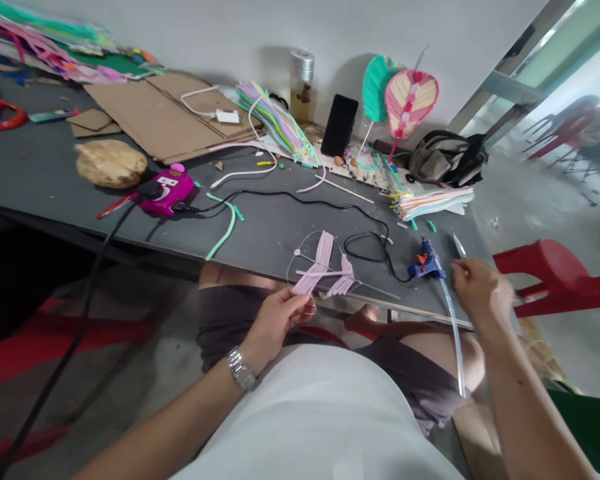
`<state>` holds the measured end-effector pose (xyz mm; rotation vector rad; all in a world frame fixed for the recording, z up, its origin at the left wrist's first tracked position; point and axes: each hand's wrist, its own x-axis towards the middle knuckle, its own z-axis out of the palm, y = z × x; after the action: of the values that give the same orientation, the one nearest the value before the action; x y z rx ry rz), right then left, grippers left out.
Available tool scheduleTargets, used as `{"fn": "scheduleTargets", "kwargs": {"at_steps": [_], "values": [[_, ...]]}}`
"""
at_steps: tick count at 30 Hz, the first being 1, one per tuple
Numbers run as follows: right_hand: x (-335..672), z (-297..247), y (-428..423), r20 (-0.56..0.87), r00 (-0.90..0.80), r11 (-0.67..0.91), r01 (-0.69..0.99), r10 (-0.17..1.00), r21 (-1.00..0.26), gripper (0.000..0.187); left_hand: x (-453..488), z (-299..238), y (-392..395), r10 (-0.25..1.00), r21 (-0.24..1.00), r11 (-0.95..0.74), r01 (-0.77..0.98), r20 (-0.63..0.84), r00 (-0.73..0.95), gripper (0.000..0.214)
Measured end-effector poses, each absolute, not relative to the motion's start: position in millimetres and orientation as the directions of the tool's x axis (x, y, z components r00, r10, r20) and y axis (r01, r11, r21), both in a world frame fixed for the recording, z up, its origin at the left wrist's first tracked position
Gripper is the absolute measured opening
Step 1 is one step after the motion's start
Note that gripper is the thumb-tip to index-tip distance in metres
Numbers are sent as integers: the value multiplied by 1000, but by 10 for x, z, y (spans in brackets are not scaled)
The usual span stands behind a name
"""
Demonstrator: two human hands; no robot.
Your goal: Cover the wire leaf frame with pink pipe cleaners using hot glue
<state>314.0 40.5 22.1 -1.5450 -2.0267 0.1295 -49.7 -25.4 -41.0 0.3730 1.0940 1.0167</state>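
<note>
My left hand (286, 312) pinches the lower edge of a lilac pipe-cleaner piece (324, 257) at the table's front edge. Rows of short strips fill part of its thin wire outline, and one loose-looking strip lies across the middle. At the right end of the table, my right hand (483, 290) is closed by a pointed metal blade (459, 245); a bit of yellow shows at the fingers, and the rest of this tool is hidden. Just left of that hand, a blue glue gun (429, 261) lies on the table with a clear glue stick (456, 347) hanging over the edge.
A magenta power adapter (167, 190) feeds the black cord (300, 198). Behind are cardboard sheets (145, 120), pipe-cleaner bundles (433, 202), a phone (339, 125), two leaf-shaped fans (411, 100) and a grey bag (445, 157). A red stool (555, 263) stands at the right.
</note>
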Motion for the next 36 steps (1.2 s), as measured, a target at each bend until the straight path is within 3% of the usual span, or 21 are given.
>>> {"fn": "scheduleTargets", "kwargs": {"at_steps": [3, 6, 9, 18, 21, 26, 31, 36], "values": [[2375, 89, 420, 404, -296, 452, 810, 865, -374, 14, -468, -411, -256, 827, 689, 512, -513, -556, 79, 44], [1740, -46, 492, 307, -583, 658, 687, 753, -310, 17, -483, -400, -251, 840, 706, 478, -524, -542, 35, 43], [1429, -101, 582, 254, -676, 722, 637, 692, -272, 15, -545, -377, -225, 855, 731, 441, -522, -519, -5, 42], [1624, 25, 497, 350, -507, 613, 593, 788, -522, 13, -611, -322, -193, 836, 684, 227, -694, -502, -222, 37], [1684, -76, 361, 340, -444, 554, 572, 829, -605, 11, -509, -328, -284, 835, 638, 333, -694, -541, -97, 38], [1566, -235, 79, 277, -378, 456, 555, 883, -696, 12, -338, -356, -306, 823, 645, 535, -546, -544, 164, 37], [1510, -160, -129, 100, -428, 323, 487, 898, -811, 10, -352, -377, -284, 858, 684, 462, -564, -506, 89, 38], [1608, -107, -128, 205, -356, 378, 534, 912, -756, 10, -451, -370, -346, 846, 643, 450, -620, -530, 63, 40]]}}
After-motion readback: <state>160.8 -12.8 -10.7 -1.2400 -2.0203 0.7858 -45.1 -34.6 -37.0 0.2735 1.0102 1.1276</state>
